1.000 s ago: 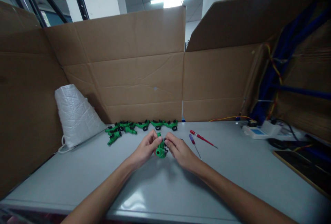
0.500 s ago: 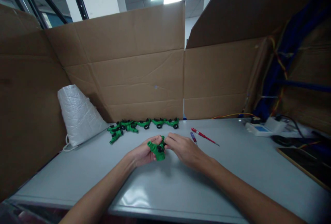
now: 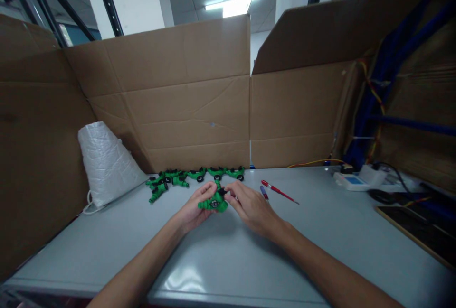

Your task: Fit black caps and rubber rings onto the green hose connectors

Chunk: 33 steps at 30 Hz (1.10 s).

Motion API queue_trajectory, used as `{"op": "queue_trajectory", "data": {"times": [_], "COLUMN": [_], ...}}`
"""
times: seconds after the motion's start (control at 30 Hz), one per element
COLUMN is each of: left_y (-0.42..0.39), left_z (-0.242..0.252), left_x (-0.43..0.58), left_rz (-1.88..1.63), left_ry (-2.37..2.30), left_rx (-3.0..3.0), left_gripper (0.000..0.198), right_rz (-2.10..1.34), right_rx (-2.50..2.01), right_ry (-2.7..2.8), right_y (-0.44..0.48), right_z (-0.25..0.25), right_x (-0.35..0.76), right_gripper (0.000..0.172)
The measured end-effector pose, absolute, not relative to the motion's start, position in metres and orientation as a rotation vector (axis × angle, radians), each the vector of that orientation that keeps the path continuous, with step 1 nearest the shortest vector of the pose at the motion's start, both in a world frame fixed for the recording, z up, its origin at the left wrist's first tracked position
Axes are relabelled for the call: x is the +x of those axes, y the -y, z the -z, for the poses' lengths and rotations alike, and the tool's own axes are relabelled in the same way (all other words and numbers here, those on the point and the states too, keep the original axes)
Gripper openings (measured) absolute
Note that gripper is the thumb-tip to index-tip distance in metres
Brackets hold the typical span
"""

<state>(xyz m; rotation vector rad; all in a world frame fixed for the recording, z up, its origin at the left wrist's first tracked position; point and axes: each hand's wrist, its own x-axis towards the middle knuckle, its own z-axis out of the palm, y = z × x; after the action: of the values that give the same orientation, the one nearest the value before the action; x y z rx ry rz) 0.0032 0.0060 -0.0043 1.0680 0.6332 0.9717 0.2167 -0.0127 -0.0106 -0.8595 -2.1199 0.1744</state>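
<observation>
Above the middle of the table, my left hand (image 3: 195, 210) holds a green plastic Y-shaped hose splitter (image 3: 213, 202) with black valve parts, its fingers closed around the far side. My right hand (image 3: 251, 205) is closed too, thumb and fingertips pinching at a black valve knob (image 3: 223, 191) on the splitter's right side. Whether that knob is seated or loose is hard to make out. Behind my hands, several similar green hose splitters (image 3: 217, 172) with black knobs lie in a row and a small cluster along the back of the table.
A red screwdriver (image 3: 280, 191) and a short purple-handled tool (image 3: 264, 192) lie right of my hands. A white padded bag (image 3: 109, 165) leans at the left. Cardboard walls (image 3: 185, 108) enclose the grey table (image 3: 117, 246). A power strip (image 3: 352, 181) with cables sits at the right.
The hose splitter has turned in my hands, so its black round valve face now shows toward me. My right fingertips have shifted slightly on it. The camera view has tilted a little upward.
</observation>
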Motion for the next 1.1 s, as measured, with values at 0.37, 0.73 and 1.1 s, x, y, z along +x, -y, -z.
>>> {"op": "queue_trajectory", "data": {"times": [0.37, 0.73, 1.1], "left_y": [-0.006, -0.012, -0.015], "left_z": [0.004, 0.014, 0.023], "left_x": [0.007, 0.006, 0.007], "left_rz": [-1.008, -1.016, -1.084], "left_ry": [-0.708, -0.828, -0.829], "left_rx": [1.228, 1.442, 1.564], "left_gripper": [0.044, 0.051, 0.048], "right_rz": [-0.254, -0.064, -0.165], "right_rx": [-0.908, -0.984, -1.038], "right_ry": [2.097, 2.236, 2.217], "right_y": [0.011, 0.008, 0.007], "right_z": [0.015, 0.026, 0.030], "right_x": [0.217, 0.215, 0.216], "right_gripper": [0.015, 0.028, 0.022]}}
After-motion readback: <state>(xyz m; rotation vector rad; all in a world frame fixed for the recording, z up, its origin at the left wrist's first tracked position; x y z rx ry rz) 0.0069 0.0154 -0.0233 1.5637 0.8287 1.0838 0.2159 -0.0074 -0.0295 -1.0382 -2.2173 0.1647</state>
